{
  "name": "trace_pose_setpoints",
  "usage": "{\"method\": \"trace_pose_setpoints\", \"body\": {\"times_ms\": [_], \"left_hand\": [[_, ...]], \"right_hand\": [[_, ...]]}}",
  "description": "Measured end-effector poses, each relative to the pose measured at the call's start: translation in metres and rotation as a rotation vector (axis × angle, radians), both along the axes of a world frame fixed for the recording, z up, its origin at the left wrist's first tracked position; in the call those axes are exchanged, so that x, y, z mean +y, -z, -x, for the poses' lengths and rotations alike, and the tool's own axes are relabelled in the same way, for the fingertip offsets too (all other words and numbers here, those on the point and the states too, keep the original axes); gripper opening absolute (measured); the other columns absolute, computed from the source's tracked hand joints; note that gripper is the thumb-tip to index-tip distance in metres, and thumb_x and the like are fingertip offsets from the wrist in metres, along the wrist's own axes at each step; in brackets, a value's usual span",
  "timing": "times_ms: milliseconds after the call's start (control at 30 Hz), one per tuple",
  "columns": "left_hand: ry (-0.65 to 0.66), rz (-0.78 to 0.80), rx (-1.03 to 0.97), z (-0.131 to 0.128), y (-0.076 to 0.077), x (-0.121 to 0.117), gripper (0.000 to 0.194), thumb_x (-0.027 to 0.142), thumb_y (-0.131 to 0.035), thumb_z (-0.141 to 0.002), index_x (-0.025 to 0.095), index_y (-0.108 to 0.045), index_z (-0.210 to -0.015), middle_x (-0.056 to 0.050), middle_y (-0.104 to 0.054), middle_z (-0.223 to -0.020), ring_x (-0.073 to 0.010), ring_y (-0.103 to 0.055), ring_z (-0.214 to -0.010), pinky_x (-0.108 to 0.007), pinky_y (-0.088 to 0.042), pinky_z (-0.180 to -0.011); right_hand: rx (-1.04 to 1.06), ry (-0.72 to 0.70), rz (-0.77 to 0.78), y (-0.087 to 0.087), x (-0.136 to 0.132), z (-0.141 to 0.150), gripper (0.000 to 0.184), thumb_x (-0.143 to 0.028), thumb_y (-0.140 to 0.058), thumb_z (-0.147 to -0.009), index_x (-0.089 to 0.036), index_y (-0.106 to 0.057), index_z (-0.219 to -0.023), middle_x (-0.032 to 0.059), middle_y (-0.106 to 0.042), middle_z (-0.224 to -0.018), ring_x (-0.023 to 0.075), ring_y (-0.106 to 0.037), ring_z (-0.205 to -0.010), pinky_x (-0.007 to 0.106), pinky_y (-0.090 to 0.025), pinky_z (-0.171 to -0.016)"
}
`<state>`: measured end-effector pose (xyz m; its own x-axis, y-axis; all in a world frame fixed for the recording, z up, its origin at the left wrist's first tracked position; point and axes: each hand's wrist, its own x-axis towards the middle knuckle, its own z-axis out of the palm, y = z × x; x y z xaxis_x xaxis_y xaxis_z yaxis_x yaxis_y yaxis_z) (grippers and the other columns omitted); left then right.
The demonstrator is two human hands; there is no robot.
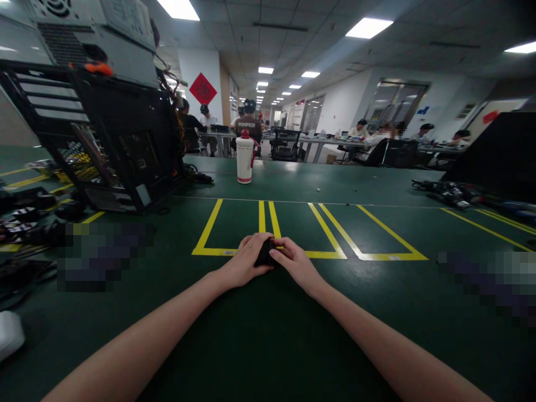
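Note:
A small black object (pixel 264 254) sits between my two hands over the green tabletop, mostly covered by fingers, so I cannot make out its kind. My left hand (pixel 247 260) is closed around its left side, fingers over the top and thumb along the near side. From the right, my right hand (pixel 296 264) pinches the object's edge with thumb and fingertips. Both hands are at the near edge of the yellow tape outlines (pixel 326 254) on the green table (pixel 268 335).
An open black computer case (pixel 129 139) with a grey metal unit (pixel 100 33) on top stands at the left. A white cup with a red lid (pixel 245 159) is farther back. Cables (pixel 450 192) lie at the right beside a dark panel (pixel 498 156). Several people sit at far tables.

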<state>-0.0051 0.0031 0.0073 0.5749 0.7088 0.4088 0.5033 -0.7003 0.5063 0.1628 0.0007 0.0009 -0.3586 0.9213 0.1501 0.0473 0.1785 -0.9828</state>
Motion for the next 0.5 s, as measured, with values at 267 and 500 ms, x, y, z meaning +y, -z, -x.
{"method": "trace_pose_setpoints", "body": {"times_ms": [267,500], "left_hand": [[-0.015,0.048,0.019,0.0004,-0.0028,-0.0003,0.057,0.021,-0.057,-0.073,0.027,-0.026,-0.12,-0.005,-0.042,-0.119,-0.0237,-0.04,-0.113,-0.046,-0.026,-0.099],[0.004,0.062,0.016,0.0008,-0.0087,-0.0024,0.057,0.021,-0.058,-0.074,0.026,-0.026,-0.12,-0.006,-0.042,-0.119,-0.0231,-0.039,-0.113,-0.046,-0.025,-0.099]], "right_hand": [[0.038,-0.092,0.048,-0.003,-0.0023,-0.003,0.019,-0.026,-0.055,-0.074,-0.023,-0.047,-0.092,0.0005,-0.053,-0.097,0.0172,-0.054,-0.093,0.035,-0.047,-0.079],[0.018,0.013,0.002,-0.0019,0.0001,-0.0005,0.015,-0.03,-0.052,-0.076,-0.022,-0.049,-0.089,0.0004,-0.052,-0.095,0.0169,-0.053,-0.091,0.034,-0.046,-0.079]]}}
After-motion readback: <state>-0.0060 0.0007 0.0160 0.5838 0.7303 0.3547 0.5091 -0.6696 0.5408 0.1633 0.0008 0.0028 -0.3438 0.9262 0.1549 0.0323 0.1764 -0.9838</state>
